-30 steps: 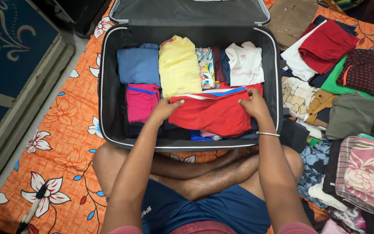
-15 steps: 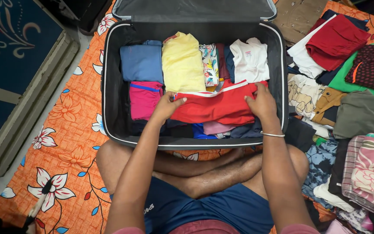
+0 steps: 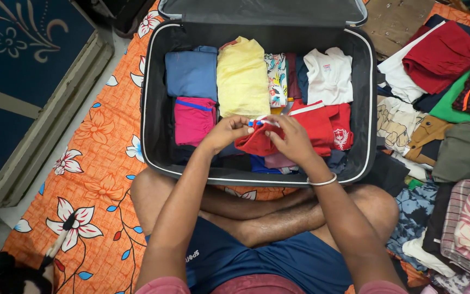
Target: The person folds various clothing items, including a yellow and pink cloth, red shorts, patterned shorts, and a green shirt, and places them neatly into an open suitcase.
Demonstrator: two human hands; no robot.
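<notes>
1. Head view: I see my left hand [image 3: 229, 130] and right hand [image 3: 292, 139], fingers closed, pinching red shorts [image 3: 314, 128] inside the open suitcase [image 3: 153, 109].
2. I judge folding goes best keeping edges aligned, flat.

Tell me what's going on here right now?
A person sits cross-legged in front of an open suitcase. Both hands, the left hand and the right hand, grip the left end of a red garment lying on the clothes in the suitcase. Folded blue, yellow, pink and white clothes fill it, and more clothes lie piled to the right.
</notes>
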